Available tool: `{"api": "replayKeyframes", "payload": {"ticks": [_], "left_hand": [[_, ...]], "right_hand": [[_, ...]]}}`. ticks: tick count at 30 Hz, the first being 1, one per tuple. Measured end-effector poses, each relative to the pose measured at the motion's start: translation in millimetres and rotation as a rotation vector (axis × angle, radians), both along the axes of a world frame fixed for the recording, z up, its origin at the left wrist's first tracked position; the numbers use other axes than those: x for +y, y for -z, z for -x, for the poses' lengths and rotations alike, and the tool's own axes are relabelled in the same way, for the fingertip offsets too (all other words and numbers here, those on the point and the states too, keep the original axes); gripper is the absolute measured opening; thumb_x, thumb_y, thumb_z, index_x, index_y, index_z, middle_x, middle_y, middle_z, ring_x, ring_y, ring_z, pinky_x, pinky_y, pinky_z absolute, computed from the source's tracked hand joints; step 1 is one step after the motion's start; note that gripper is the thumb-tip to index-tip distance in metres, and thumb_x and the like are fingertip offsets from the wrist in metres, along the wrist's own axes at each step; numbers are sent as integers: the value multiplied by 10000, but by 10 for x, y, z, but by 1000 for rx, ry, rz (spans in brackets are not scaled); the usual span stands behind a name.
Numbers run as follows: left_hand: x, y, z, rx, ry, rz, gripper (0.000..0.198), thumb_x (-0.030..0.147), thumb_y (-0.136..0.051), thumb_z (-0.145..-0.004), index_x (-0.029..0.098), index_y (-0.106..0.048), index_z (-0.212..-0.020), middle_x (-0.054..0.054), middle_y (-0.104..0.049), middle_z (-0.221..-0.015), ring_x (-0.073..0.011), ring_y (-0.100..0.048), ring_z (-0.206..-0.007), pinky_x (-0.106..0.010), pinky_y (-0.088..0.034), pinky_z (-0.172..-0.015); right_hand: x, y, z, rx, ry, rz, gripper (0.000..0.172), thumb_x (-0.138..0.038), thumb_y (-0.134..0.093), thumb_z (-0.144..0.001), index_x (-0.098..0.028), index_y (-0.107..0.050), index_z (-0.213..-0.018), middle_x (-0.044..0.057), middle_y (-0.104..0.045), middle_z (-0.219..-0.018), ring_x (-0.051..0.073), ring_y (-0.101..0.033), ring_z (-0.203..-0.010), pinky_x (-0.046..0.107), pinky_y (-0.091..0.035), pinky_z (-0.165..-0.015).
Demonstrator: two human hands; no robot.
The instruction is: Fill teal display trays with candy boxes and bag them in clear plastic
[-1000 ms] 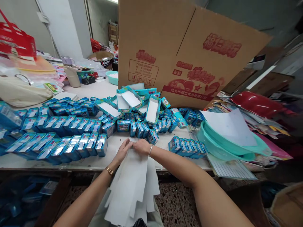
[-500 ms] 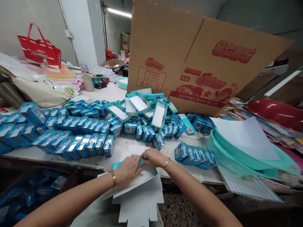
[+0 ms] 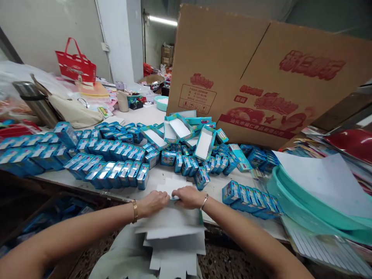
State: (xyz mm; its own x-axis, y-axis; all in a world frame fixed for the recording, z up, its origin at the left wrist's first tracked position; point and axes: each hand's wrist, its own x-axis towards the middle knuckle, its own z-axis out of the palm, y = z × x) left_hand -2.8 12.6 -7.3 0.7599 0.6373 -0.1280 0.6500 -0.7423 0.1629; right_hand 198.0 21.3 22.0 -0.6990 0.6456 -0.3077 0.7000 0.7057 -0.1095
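Note:
A partly folded cardboard tray [image 3: 177,217], white inside with a teal edge at its right, lies in front of me over the table's front edge. My left hand [image 3: 153,203] is closed on its far edge, fingers curled. Close beside it, my right hand [image 3: 188,197] pinches the same far edge with thumb and fingers. Several flat white die-cut cardboard blanks [image 3: 177,254] lie beneath the tray and reach down over my lap. More white card [image 3: 174,182] lies flat on the table just beyond my hands. My fingertips hide part of the fold.
Rows of small blue boxes [image 3: 116,172] stand at the left, with another short row [image 3: 251,199] at the right. Finished teal trays [image 3: 204,142] are piled in the middle. Behind them rises a large brown carton [image 3: 221,58]. Turquoise basins [image 3: 305,201] stand at the right.
My left hand has gone from lying flat across the tray to gripping its far edge beside my right hand. The view has turned slightly left.

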Motion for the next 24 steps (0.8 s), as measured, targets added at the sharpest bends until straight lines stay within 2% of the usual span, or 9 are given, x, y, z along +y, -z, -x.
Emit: {"api": "replayKeyframes", "payload": {"ticks": [3, 5, 7, 9, 13, 17, 19, 22, 24], "left_hand": [[-34, -316, -30, -257, -23, 13, 314, 135, -418, -911, 192, -624, -1141, -121, -681, -1136, -281, -655, -1016, -409, -519, -880], [-122, -486, -23, -598, -205, -38, 360, 286, -499, -931, 230, -559, -1282, -118, -625, -1269, -308, -573, -1202, -456, -448, -1030], [-223, -527, -13, -922, -463, -81, 677, 435, -644, -848, 231, -396, -1444, -142, -486, -1436, -353, -419, -1366, -507, -340, -1138], [-292, -426, -28, -1136, -627, 60, 936, 482, -725, -761, 214, -242, -1517, -162, -347, -1534, -381, -334, -1421, -522, -333, -1146], [-289, -54, -152, -1358, -573, 609, 906, 418, -662, -786, 226, -170, -1523, -162, -346, -1542, -349, -482, -1320, -453, -476, -1029], [-213, 157, -272, -1354, -486, 567, 1061, 353, -668, -753, 297, 27, -1553, -146, -155, -1631, -334, -452, -1344, -462, -463, -1042], [-149, 210, -293, -1245, -440, 506, 963, 331, -668, -744, 276, -136, -1545, -144, -217, -1607, -341, -390, -1392, -492, -406, -1092], [-5, 288, -270, -1091, -412, 506, 688, 332, -693, -689, 202, -491, -1334, -156, -343, -1524, -354, -285, -1451, -505, -306, -1159], [81, 331, -238, -1022, -447, 544, 613, 345, -732, -642, 197, -560, -1211, -156, -355, -1513, -362, -287, -1449, -508, -307, -1156]], "right_hand": [[46, -95, 37, 301, 54, 126, 445, -256, -548, -896, -235, -518, -1339, 76, -665, -1263, 220, -635, -1134, 326, -499, -921], [51, -136, -36, 598, 185, 226, 642, -165, -495, -868, -233, -357, -1491, 94, -501, -1480, 217, -487, -1341, 371, -406, -1081], [26, -142, -141, 817, 354, 292, 797, -104, -448, -826, -253, -183, -1563, 70, -337, -1595, 200, -343, -1448, 400, -319, -1155], [-29, -94, -211, 945, 511, 316, 845, -80, -423, -787, -286, -157, -1562, 37, -324, -1602, 184, -351, -1444, 387, -334, -1148], [-160, 135, -163, 1181, 697, 324, 605, -203, -422, -869, -302, -319, -1456, 55, -488, -1476, 210, -524, -1290, 357, -464, -1023], [-184, 368, -64, 1216, 867, 168, 311, -461, -344, -969, -256, -419, -1192, 63, -628, -1099, 203, -622, -962, 301, -531, -810], [-143, 459, -48, 1143, 959, 26, 317, -525, -299, -975, -241, -436, -998, 37, -589, -919, 188, -580, -847, 282, -510, -765], [-56, 602, -37, 1083, 1029, -49, 357, -539, -283, -976, -237, -415, -838, 16, -518, -791, 181, -516, -777, 288, -483, -749], [-5, 699, -19, 1057, 1049, -68, 334, -503, -296, -977, -230, -434, -841, 17, -517, -780, 181, -505, -766, 295, -477, -746]]}}
